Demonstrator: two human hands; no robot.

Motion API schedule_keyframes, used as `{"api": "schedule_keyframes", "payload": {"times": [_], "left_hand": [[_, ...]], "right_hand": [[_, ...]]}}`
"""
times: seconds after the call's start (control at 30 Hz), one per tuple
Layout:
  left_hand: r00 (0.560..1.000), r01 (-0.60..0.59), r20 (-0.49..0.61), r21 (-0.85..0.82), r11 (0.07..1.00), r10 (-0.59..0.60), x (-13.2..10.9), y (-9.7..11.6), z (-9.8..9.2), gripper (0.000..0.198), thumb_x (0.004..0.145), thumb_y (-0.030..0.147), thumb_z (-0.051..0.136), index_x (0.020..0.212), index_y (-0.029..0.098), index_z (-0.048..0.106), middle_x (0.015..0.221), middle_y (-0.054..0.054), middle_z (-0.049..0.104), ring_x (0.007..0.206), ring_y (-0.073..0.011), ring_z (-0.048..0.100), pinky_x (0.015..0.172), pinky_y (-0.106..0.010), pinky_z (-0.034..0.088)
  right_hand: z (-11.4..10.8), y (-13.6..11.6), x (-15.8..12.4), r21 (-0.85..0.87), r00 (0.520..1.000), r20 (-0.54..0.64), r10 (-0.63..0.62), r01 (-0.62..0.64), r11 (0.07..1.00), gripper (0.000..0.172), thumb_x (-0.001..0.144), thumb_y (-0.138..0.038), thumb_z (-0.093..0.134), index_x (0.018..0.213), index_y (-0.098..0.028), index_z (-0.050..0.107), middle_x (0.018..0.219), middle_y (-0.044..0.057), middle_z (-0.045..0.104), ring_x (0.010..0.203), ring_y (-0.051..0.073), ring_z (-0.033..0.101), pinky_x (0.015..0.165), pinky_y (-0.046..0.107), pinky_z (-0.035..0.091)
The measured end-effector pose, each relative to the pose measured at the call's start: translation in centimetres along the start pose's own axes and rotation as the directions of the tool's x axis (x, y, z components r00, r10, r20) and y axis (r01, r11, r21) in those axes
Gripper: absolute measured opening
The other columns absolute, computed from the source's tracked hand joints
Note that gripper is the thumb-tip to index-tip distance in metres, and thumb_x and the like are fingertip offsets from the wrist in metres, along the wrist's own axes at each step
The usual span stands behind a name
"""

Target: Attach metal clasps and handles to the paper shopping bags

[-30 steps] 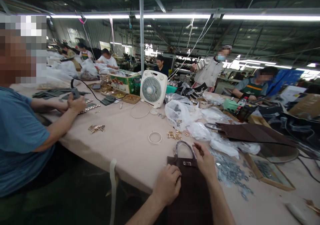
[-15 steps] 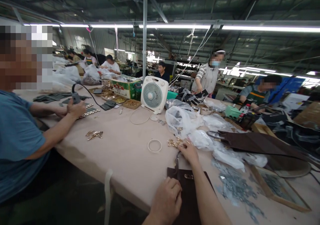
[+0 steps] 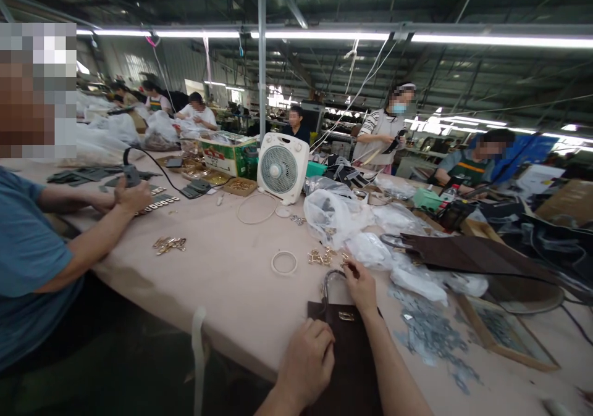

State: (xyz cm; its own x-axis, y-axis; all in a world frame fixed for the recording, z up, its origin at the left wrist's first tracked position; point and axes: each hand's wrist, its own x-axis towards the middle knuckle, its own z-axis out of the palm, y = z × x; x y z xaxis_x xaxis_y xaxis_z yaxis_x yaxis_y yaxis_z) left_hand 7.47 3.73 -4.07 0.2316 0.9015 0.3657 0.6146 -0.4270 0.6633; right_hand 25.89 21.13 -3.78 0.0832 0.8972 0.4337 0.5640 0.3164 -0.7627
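A dark brown handbag lies on the table in front of me, its looped handle pointing away and a gold clasp plate near its top edge. My left hand rests on the bag's left side, fingers curled together; whatever is inside them is hidden. Just beyond the handle, my right hand pinches at a small gold metal fitting with thumb and fingertips. Left of those fingertips lies a small pile of gold metal fittings.
A roll of tape and a white fan stand on the table. Plastic bags, loose silver metal pieces and a wooden tray lie to the right. At left, a co-worker holds a tool near another gold pile.
My right hand has drawn slightly right of the gold pile, its fingers now pinched. My left hand stays on the bag. The standing person now holds dark material up. The view has shifted slightly.
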Motion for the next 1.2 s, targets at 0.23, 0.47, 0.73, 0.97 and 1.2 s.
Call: {"api": "schedule_keyframes", "payload": {"times": [0.23,0.47,0.73,0.97,1.2], "left_hand": [[0.992,0.118,0.046,-0.111,0.987,-0.114,0.3,0.1,-0.9,0.028,0.097,0.021,0.057,0.123,0.023,0.066,0.113,-0.009,0.071,0.104,-0.0282,0.063,0.095,-0.043,0.049],[0.945,0.290,0.033,-0.548,0.785,-0.325,1.6,0.7,-1.6,0.042,0.101,0.046,0.058,0.137,0.025,0.065,0.125,-0.008,0.072,0.101,-0.0251,0.068,0.097,-0.037,0.051],[0.926,0.320,0.105,-0.727,0.607,-0.362,2.8,0.9,0.8,0.023,0.094,0.037,0.068,0.104,0.018,0.074,0.095,-0.007,0.077,0.083,-0.0223,0.071,0.079,-0.031,0.056],[0.939,0.263,0.066,-0.773,0.577,-0.339,2.0,1.1,0.4,0.022,0.096,0.038,0.069,0.104,0.018,0.073,0.102,-0.007,0.078,0.094,-0.0236,0.073,0.086,-0.033,0.057],[0.956,0.204,0.039,-0.799,0.565,-0.290,1.5,0.6,0.8,0.021,0.097,0.038,0.071,0.106,0.019,0.074,0.114,-0.009,0.077,0.107,-0.0243,0.072,0.101,-0.036,0.055]], "right_hand": [[-2.5,-4.3,-6.2,0.229,0.976,0.188,0.105,-0.148,0.962,0.044,0.089,-0.056,0.070,0.112,-0.019,0.076,0.109,0.010,0.078,0.096,0.028,0.074,0.090,0.039,0.060],[-4.8,-7.6,-12.4,0.225,0.965,0.260,0.030,-0.091,0.970,0.033,0.094,-0.050,0.069,0.111,-0.026,0.082,0.118,0.011,0.076,0.113,0.032,0.071,0.105,0.044,0.056],[-4.2,-5.7,-14.6,0.377,0.958,0.176,0.225,-0.277,0.884,0.038,0.090,-0.051,0.076,0.116,-0.023,0.080,0.118,0.011,0.077,0.109,0.033,0.074,0.094,0.042,0.063],[-4.9,-6.2,-14.6,0.383,0.951,0.211,0.228,-0.294,0.876,0.034,0.089,-0.049,0.078,0.112,-0.024,0.081,0.117,0.010,0.078,0.108,0.032,0.074,0.099,0.043,0.060],[-4.8,-6.0,-14.7,0.409,0.950,0.196,0.243,-0.305,0.860,0.037,0.082,-0.048,0.084,0.107,-0.021,0.079,0.109,0.009,0.079,0.103,0.030,0.074,0.092,0.040,0.062]]}}
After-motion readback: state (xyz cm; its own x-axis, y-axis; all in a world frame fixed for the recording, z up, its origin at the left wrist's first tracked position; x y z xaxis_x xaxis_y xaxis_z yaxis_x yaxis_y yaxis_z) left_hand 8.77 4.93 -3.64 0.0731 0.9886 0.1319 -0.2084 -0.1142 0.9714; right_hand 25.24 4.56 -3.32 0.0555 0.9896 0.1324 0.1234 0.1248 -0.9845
